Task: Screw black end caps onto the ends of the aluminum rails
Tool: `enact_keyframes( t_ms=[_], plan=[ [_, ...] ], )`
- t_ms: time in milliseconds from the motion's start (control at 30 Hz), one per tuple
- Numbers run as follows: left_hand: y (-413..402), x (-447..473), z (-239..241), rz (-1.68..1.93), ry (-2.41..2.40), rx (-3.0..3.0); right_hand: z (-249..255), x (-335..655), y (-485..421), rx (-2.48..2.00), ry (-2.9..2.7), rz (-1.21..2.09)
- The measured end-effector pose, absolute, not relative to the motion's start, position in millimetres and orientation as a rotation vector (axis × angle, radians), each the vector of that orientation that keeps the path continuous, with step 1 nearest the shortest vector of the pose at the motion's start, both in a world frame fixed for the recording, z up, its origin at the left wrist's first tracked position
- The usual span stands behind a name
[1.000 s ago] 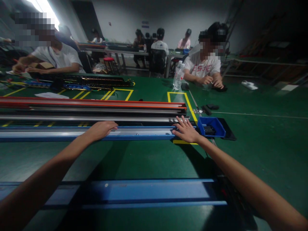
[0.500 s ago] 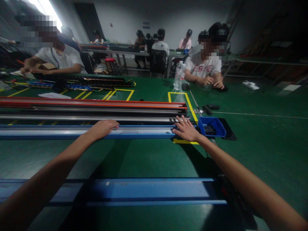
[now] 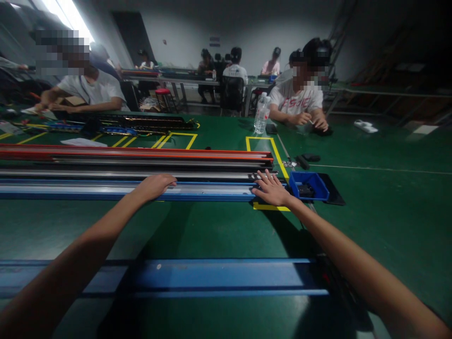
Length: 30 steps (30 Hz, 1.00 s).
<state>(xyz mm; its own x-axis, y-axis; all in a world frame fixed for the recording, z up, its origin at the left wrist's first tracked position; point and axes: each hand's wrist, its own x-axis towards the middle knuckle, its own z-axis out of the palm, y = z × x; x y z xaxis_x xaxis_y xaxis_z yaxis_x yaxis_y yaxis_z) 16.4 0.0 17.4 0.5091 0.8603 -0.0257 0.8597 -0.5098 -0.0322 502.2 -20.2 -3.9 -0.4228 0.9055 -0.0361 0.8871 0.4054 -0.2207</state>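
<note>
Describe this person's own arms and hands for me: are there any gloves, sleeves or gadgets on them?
Both are plain human hands: the left hand and the right hand are bare, with no gloves. The left forearm and right forearm narrow toward the wrists; no sleeve, watch, bracelet or cable is visible on either.

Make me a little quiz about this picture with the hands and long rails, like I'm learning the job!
1. Pick one: what sits just to the right of the right hand?
A) a red stool
B) a blue bin
C) a white sheet

2. True or false: the orange rail lies farther from the person than the blue rail by the left hand.

3. Fill the gap: the right hand's fingers are ____ apart, not curled into a fist.

Key: 1 B; 2 true; 3 spread.
</note>
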Motion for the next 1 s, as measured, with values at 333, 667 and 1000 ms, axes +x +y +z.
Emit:
enact_keyframes(
  t_ms=[333,667,1000],
  plan=[
    [1,18,14,0.068,-1.551,-2.675,0,501,-22,-1.645,-2.552,0.328],
    [-26,52,47,0.038,-1.467,-2.564,-5,504,-22,-1.628,-2.55,0.267],
    [-179,194,46,-0.023,-1.073,-3.175,-4,508,-20,-1.561,-2.508,0.35]
  ],
)
